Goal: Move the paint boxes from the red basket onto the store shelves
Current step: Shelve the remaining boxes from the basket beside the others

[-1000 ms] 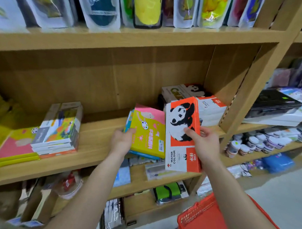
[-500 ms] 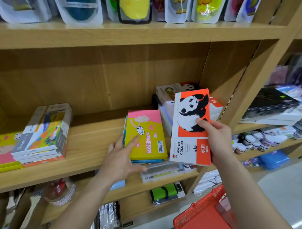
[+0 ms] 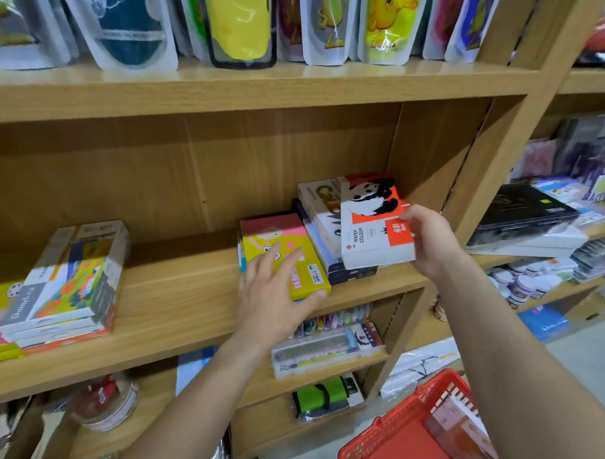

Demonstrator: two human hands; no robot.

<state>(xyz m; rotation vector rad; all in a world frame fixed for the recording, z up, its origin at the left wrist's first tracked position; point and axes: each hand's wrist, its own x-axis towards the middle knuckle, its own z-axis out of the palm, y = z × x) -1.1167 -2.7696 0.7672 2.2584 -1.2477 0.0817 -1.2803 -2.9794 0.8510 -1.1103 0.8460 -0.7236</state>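
Filling most of the view, a wooden shelving unit stands in front of the person, its middle board holding the paint boxes and its upper board carrying a row of clear pouches with coloured shapes inside. At the lower right corner sits the red basket, with at least one pale, orange-printed box lying in it against the right arm. On the left of the middle board rests a stack of flat paint sets with bright landscape covers. To the right of the unit, a neighbouring shelf holds a black case on white boxes, with small white jars on the level below. Near the right end of the middle board a stack of boxes lies against the side panel, and the panda water colour box, white and orange with a panda print, lies slanted on top of it. The right hand grasps that box at its near right corner, thumb on the orange label and fingers curled beneath. Just left of the stack lies a yellow and pink paint box atop a thin blue one. The left hand rests flat on it, fingers straight and spread across the cover, thumb against its near edge. One level down sit a clear case of paint tubes and, lower still, a green and black item.
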